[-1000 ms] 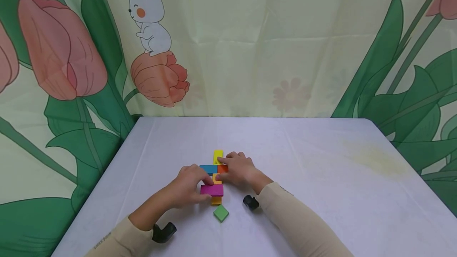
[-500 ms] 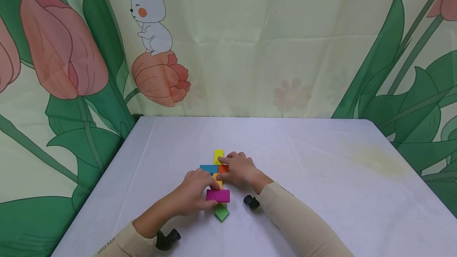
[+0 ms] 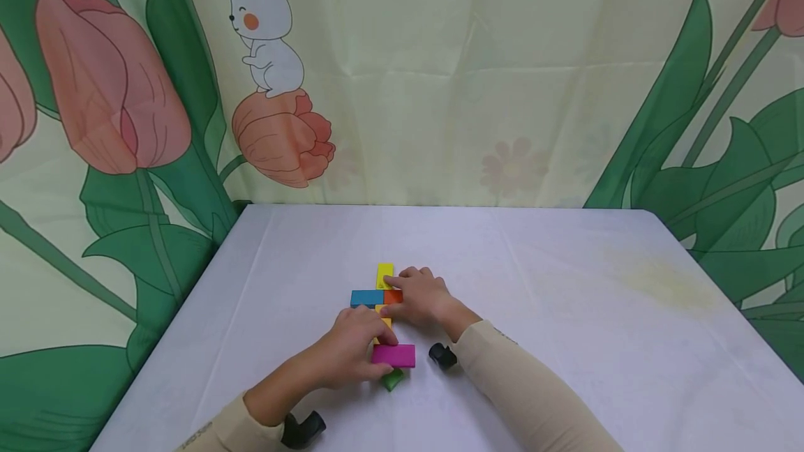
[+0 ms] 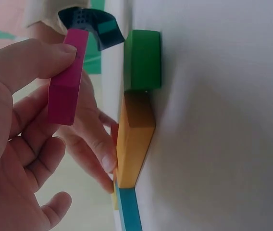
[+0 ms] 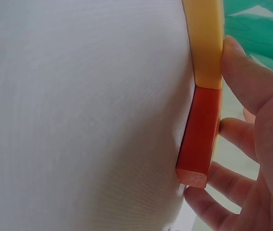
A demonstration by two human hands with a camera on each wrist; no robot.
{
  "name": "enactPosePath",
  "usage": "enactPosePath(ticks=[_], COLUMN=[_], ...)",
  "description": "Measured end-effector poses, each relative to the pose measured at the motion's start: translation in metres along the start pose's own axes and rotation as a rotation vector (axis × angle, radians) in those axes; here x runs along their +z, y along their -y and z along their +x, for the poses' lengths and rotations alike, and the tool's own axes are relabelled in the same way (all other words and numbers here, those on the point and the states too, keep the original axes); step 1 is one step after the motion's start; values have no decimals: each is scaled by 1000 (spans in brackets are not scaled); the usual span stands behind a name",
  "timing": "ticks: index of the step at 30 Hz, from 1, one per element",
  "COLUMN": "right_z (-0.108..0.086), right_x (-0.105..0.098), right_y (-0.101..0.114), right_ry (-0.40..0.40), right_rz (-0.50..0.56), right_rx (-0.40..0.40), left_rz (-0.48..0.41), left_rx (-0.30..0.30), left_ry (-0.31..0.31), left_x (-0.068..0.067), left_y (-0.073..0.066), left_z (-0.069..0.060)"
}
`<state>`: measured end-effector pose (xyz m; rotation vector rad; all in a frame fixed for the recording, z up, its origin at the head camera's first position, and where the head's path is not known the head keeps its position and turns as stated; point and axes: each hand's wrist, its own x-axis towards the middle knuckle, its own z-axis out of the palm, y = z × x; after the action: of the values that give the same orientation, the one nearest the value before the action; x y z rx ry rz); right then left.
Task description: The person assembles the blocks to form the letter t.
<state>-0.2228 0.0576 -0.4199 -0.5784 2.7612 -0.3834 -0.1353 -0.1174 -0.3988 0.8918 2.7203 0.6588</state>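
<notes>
My left hand [image 3: 352, 349] pinches a magenta block [image 3: 396, 356] between thumb and fingers; the left wrist view has it raised off the cloth. Below it in the head view lies a green block [image 3: 393, 379], partly hidden. In the left wrist view the green block touches the end of an orange block [image 4: 135, 139]. A blue block [image 3: 366, 298] and a red block [image 3: 392, 296] lie side by side, with a yellow block [image 3: 384, 272] beyond them. My right hand [image 3: 423, 298] rests on the row, thumb touching the orange block and a fingertip on the yellow one.
A white cloth [image 3: 540, 284] covers the table. Black wrist devices sit at the left cuff [image 3: 304, 430] and the right cuff [image 3: 442, 356]. Behind the table hangs a curtain [image 3: 427, 75] printed with tulips and a rabbit.
My left hand has carried the magenta block toward the person and to the right, from over the near end of the orange block to over the green block. The right hand stays put.
</notes>
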Motion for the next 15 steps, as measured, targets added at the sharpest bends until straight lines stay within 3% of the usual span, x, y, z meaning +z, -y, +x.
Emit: enactPosePath(ticks=[9, 15], right_z=[-1, -1], right_x=[0, 1], right_y=[0, 0], right_ry=[-9, -14], right_rz=[15, 10], right_rx=[-2, -5], left_rz=[-36, -53], left_rx=[23, 6], left_ry=[41, 85], left_x=[7, 11], left_y=[-4, -7], left_z=[4, 5])
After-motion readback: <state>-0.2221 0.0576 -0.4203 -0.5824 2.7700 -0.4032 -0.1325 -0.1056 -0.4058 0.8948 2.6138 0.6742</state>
